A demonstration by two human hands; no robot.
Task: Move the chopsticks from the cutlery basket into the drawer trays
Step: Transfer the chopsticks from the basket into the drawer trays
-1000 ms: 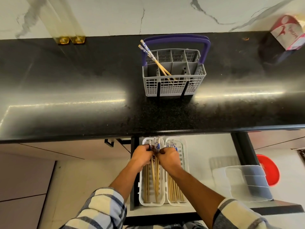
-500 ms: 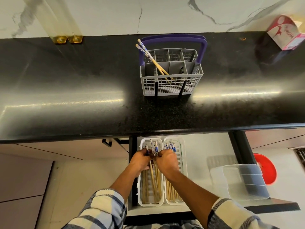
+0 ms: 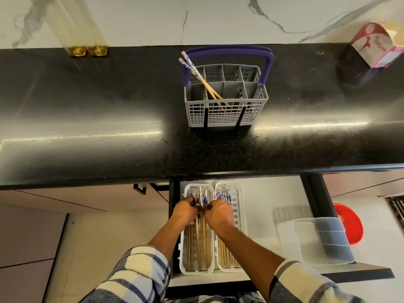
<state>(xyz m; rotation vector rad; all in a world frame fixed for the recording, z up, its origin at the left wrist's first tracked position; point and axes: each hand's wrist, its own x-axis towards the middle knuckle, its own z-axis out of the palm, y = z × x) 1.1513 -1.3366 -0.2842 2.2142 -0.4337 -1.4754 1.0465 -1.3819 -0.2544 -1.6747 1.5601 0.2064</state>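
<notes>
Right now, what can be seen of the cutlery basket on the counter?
The cutlery basket is grey plastic with lattice walls, split inside into two rows of open compartments, and has a purple handle arching over its far side. It stands upright on the black countertop, above the open drawer. Two chopsticks with blue-and-white patterned tops lean to the left from a front compartment. Neither hand touches it.

A black speckled bench (image 3: 109, 132) runs across the view, glossy with streaks of reflected light. Behind it rises a white marble wall (image 3: 218, 18) veined in grey. At the far right corner of the bench sits a red-and-white carton (image 3: 378, 45), tilted. Lower right — a clear plastic container (image 3: 321, 241), and beside it a red round object (image 3: 354, 224) on the pale floor (image 3: 98, 237).
</notes>
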